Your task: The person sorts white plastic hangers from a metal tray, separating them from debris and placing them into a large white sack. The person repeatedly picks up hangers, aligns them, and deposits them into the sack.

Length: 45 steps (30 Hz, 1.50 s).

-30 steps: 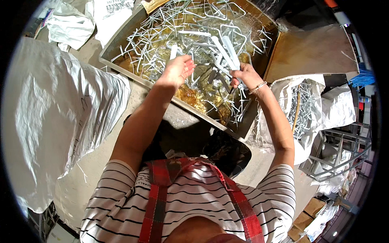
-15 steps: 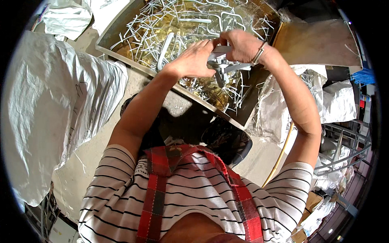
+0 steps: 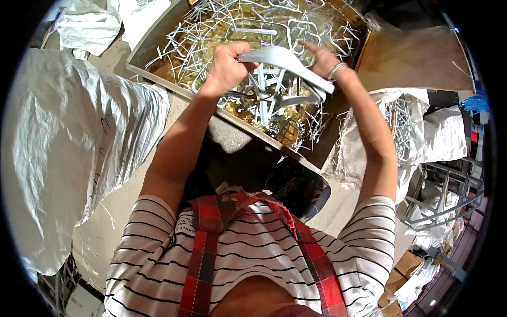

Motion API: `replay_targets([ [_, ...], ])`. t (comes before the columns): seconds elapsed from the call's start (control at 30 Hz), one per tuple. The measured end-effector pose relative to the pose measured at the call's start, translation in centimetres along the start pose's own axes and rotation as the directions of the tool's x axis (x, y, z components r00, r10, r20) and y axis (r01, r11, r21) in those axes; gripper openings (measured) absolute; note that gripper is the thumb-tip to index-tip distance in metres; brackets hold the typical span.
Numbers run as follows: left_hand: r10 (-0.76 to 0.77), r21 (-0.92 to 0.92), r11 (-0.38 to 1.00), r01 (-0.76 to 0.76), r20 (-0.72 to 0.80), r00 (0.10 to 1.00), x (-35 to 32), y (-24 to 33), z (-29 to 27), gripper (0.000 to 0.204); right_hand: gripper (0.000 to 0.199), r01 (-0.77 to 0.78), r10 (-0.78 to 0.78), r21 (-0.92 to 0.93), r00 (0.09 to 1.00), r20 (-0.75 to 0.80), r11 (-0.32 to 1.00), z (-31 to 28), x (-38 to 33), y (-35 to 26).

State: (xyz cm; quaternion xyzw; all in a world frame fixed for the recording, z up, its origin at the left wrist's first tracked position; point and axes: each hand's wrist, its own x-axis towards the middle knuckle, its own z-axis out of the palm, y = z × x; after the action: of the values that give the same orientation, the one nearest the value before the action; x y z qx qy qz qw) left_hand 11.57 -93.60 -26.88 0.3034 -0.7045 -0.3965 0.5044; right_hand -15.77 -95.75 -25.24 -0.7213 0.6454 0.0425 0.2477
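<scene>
Striped black-and-white shirt [image 3: 248, 259] w/ red plaid apron straps [image 3: 211, 248] fills the near bottom of the view; both bare forearms rise from it toward the top. Just beyond the chest, a dark round container [image 3: 296, 185] sits on the concrete floor [image 3: 105, 232], partly hidden by the arms. Big white woven sack [image 3: 68, 148] lies slumped at the person's left, well apart from the hands. At the right, another white sack [image 3: 422, 132] w/ metal pieces showing in its mouth, and a grey metal frame [image 3: 443, 195] near the rim. Farther up, left hand [image 3: 228, 66] is curled into a fist around one end of a bundle of grey metal hangers [image 3: 282, 74], fingers pressed together over the top bar. Right hand [image 3: 325, 63], a bangle on the wrist, meets the other end of the same bundle; fingers look partly extended along the far side, but exact grip can't be made out since the bars cover them. Bundle hangs between the two hands, tilted down toward the right, hooks and wires dangling below it, raised above the tray. Farthest: large shallow metal tray [image 3: 153, 42] holding a yellowish liquid or film and a dense tangle of more grey hangers [image 3: 211, 26]. Brown cardboard sheet [image 3: 412, 58] lies beside the tray's right edge; more white bags [image 3: 90, 24] at top left.
</scene>
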Motion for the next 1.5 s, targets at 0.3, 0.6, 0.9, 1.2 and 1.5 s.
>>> replay_targets([
  [0.3,0.133,-0.214,0.972,-0.100,0.146,0.980,-0.1,0.8,0.5,0.031,0.086,0.465,-0.530,0.300,0.827,0.190,0.833,9.7,7.1,-1.7],
  [0.6,-0.706,-0.580,0.662,0.475,-0.268,0.656,0.1,-6.4,-1.8,0.022,0.029,-0.126,0.138,0.057,0.937,-0.322,0.990,7.2,7.4,7.8],
  [0.9,-0.752,-0.704,0.614,0.356,-0.387,0.533,2.9,-1.6,-2.6,0.022,0.014,-0.237,0.351,0.262,0.529,-0.772,0.935,6.4,2.6,18.8],
  [1.2,-0.477,-0.105,0.859,0.500,0.187,0.859,0.8,-1.1,3.1,0.070,0.014,0.200,-0.117,0.062,0.766,-0.632,0.978,-0.3,-2.8,1.8],
  [1.5,-0.388,-0.121,0.889,0.441,0.311,0.868,1.0,0.0,3.4,0.047,0.033,0.298,-0.122,0.202,0.789,-0.602,0.933,-1.4,-2.3,-2.6],
])
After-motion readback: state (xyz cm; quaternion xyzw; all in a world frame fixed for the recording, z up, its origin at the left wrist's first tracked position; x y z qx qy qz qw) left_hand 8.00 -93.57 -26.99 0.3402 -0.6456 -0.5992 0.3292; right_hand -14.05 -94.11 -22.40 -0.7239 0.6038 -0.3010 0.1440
